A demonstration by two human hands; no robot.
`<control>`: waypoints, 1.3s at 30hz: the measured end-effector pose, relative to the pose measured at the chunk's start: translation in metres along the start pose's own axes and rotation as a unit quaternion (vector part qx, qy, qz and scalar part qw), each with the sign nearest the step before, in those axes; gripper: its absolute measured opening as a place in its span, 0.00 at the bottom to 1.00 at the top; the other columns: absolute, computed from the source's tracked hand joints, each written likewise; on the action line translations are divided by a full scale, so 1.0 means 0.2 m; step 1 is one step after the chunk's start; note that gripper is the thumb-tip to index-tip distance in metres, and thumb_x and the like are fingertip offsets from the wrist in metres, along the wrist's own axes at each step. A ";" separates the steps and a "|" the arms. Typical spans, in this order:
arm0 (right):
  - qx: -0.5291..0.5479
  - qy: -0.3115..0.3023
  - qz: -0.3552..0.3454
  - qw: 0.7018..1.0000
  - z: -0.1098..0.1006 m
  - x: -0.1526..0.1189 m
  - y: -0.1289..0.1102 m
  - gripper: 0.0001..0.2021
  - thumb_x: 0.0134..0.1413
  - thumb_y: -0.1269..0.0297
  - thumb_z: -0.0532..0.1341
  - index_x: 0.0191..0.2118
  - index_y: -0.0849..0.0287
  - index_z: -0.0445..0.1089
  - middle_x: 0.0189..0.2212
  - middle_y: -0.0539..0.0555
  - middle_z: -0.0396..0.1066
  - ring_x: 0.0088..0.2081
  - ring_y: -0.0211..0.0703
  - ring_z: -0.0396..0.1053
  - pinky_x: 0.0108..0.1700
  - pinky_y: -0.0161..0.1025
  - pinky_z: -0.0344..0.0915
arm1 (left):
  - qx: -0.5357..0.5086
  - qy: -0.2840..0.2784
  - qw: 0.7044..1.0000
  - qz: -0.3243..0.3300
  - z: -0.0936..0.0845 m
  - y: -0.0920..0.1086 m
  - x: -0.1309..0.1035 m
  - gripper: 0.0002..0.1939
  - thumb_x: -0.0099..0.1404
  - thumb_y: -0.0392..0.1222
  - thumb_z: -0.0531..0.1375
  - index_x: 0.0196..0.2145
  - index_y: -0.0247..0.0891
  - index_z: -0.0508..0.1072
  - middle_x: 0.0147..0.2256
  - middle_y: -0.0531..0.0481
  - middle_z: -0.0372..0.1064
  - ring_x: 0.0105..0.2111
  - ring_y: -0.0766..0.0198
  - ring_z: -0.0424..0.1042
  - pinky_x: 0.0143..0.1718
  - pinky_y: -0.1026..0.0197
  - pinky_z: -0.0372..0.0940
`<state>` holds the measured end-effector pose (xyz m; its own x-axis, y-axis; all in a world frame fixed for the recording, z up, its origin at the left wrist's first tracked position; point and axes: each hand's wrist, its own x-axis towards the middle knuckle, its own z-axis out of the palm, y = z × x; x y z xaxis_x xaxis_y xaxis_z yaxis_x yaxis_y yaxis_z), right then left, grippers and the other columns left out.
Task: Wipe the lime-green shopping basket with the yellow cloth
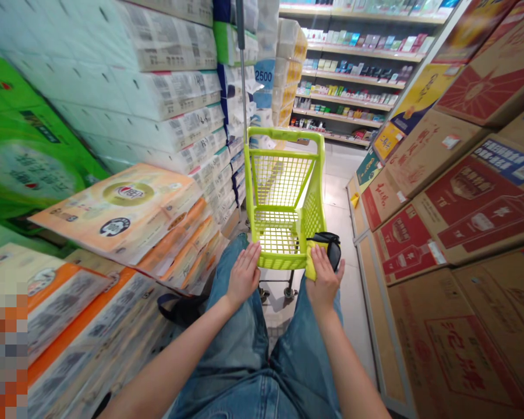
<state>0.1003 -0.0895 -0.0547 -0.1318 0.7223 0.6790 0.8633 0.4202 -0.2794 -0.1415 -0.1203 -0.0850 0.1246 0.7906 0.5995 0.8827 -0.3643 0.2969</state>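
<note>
A lime-green shopping cart with a grid basket stands between my knees, and nothing shows inside it. My left hand lies flat over my left knee, fingers together and stretched out, the tips at the near left corner of the basket. At the near right corner, my right hand holds a yellow cloth against the basket's side, fingers laid over it. A glossy black object sits by the fingers of that hand; its exact kind is unclear.
Stacked tissue packs wall the left side, with an orange-topped pack jutting out nearby. Cardboard cartons line the right. A narrow strip of tiled floor leads to shelves of small boxes. A grey pole rises from the cart.
</note>
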 end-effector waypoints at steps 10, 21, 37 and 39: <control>0.089 -0.068 -0.113 0.987 0.19 0.00 -0.51 0.32 0.54 0.76 0.53 0.66 0.57 0.59 0.62 0.56 0.68 0.65 0.43 0.64 0.73 0.52 0.22 | -0.012 -0.016 1.000 0.001 -0.04 -0.02 -0.01 0.39 0.67 0.29 0.50 0.72 0.39 0.42 0.69 0.41 0.53 0.71 0.55 0.48 0.68 0.45 0.53; 0.022 -0.014 -0.053 0.998 -0.06 -0.03 0.15 0.32 0.51 0.78 0.52 0.63 0.54 0.64 0.60 0.57 0.71 0.60 0.48 0.70 0.72 0.58 0.31 | -0.013 -0.009 1.000 -0.001 -0.01 0.00 0.00 0.41 0.65 0.25 0.49 0.72 0.39 0.41 0.69 0.42 0.53 0.71 0.56 0.47 0.69 0.45 0.52; 0.109 -0.101 -0.129 0.980 0.10 -0.01 -0.40 0.34 0.53 0.79 0.51 0.66 0.55 0.59 0.62 0.55 0.68 0.65 0.42 0.63 0.72 0.54 0.20 | -0.013 -0.016 1.000 -0.003 -0.04 -0.03 -0.01 0.39 0.66 0.27 0.48 0.72 0.39 0.42 0.69 0.41 0.52 0.71 0.57 0.47 0.68 0.45 0.52; 0.093 -0.088 -0.131 0.983 0.04 -0.02 -0.22 0.35 0.51 0.80 0.51 0.66 0.54 0.60 0.62 0.55 0.69 0.64 0.43 0.65 0.73 0.55 0.22 | -0.009 -0.017 1.000 -0.004 -0.03 -0.02 -0.01 0.40 0.65 0.26 0.48 0.72 0.39 0.41 0.69 0.42 0.52 0.71 0.58 0.46 0.69 0.45 0.52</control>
<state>0.0597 -0.1062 -0.0497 -0.4337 0.6525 0.6214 0.6867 0.6859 -0.2410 -0.1488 -0.1231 -0.0829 0.1333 0.8094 0.5720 0.8750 -0.3671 0.3156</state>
